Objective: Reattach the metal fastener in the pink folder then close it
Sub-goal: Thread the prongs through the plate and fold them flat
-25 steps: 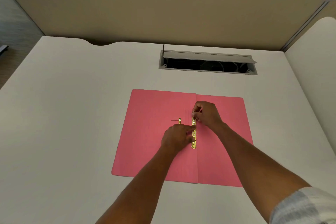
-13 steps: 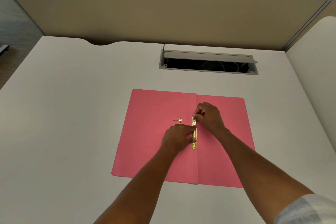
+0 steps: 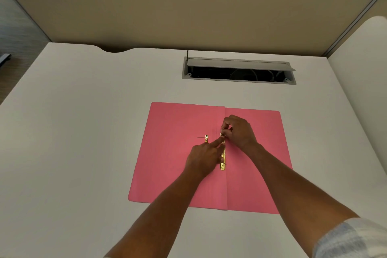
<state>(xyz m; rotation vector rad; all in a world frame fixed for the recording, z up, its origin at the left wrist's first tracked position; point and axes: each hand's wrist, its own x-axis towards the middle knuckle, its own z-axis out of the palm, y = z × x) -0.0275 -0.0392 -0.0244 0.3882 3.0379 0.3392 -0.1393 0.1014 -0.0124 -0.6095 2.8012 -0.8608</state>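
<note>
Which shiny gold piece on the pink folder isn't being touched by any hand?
The small gold piece left of the fold lies apart from both hands. The long gold strip on the fold is under the fingers.

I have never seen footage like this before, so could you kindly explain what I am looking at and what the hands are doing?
There is no machine here: a camera worn on a person's head looks down at their two bare hands. On the pale desk lies an open pink paper folder. Along its centre fold sits a gold metal fastener strip. The right hand pinches the strip's far end, while the left hand rests beside it with one finger pointing at that same end. A small gold metal piece lies apart on the left flap. Behind is an open grey cable hatch.
</note>
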